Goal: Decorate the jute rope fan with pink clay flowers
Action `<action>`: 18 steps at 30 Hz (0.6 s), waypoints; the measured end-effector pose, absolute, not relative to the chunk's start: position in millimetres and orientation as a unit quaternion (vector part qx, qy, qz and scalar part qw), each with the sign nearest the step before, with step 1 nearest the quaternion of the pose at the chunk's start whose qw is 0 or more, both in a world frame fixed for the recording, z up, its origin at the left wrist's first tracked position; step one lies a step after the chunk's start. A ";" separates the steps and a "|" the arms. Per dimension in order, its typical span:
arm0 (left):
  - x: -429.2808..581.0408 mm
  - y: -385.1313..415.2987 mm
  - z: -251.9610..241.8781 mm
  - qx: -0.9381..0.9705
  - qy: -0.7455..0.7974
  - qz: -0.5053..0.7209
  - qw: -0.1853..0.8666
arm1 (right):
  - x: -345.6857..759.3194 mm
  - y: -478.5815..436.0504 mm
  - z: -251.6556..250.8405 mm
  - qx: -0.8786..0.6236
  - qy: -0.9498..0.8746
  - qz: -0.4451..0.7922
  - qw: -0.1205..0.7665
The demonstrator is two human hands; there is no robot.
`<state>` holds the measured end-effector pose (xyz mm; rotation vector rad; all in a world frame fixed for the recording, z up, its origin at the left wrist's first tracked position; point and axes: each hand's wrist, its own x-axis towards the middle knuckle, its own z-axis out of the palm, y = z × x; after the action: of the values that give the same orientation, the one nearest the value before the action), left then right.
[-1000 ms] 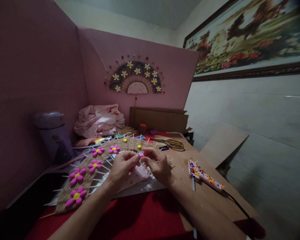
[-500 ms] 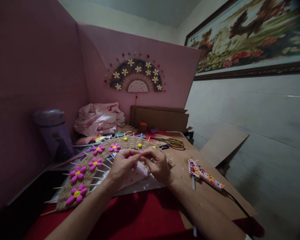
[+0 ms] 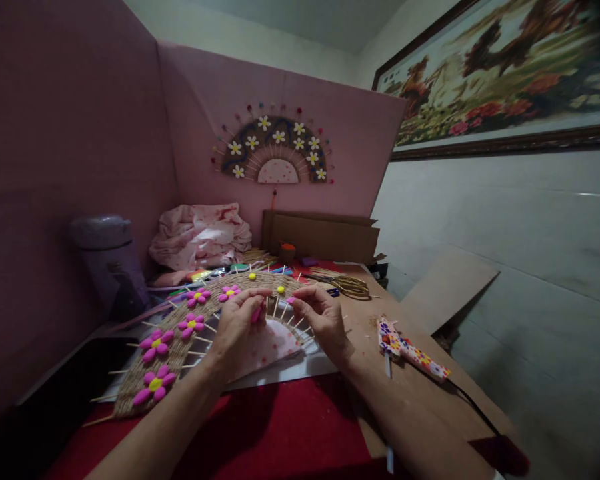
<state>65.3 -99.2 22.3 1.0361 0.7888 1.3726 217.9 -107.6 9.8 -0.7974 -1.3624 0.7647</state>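
Observation:
My left hand (image 3: 240, 327) is closed around a lump of pink clay (image 3: 257, 313), partly hidden by the fingers. A small pink clay piece (image 3: 291, 301) is pinched between the thumb and fingertips of my right hand (image 3: 323, 317). Both hands hover over a half-round fan of twine and sticks (image 3: 173, 328). Pink flowers with yellow centres, such as one clay flower (image 3: 155, 385), sit along its left side. Lone yellow dots (image 3: 281, 290) lie on its upper band. Polka-dot cloth (image 3: 275, 343) covers the fan's inner half circle.
A cloth-wrapped glue gun (image 3: 410, 350) with a black cord lies on the right. Gold-handled scissors (image 3: 350, 287) rest behind my right hand. A purple bottle (image 3: 110, 267) and crumpled pink cloth (image 3: 200, 233) stand back left. A finished fan (image 3: 275, 150) hangs on the pink panel.
My hands have moved apart, the right one shifting slightly right with a small pink piece. The pink clay lump stays in my left hand.

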 end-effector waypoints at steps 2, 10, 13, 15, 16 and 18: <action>66.8 -100.0 21.3 0.461 0.322 0.575 0.594 | 217.7 -105.6 10.3 -0.345 -0.588 0.354 0.641; 69.2 -105.7 20.6 0.503 0.327 0.532 0.597 | 218.2 -102.6 5.9 -0.310 -0.607 0.325 0.656; 69.8 -108.9 20.9 0.522 0.319 0.487 0.623 | 218.7 -103.5 5.6 -0.282 -0.643 0.268 0.659; 70.8 -110.6 20.5 0.522 0.299 0.466 0.649 | 219.1 -104.4 5.7 -0.275 -0.656 0.259 0.654; 71.1 -111.2 20.2 0.516 0.290 0.462 0.660 | 219.4 -105.1 5.8 -0.275 -0.659 0.264 0.649; 71.4 -111.6 20.1 0.499 0.284 0.461 0.677 | 219.8 -106.6 6.4 -0.274 -0.665 0.281 0.635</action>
<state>71.4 -111.6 20.1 1.1209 0.6388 1.0358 219.8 -106.6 6.4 -0.6273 -1.5196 0.6431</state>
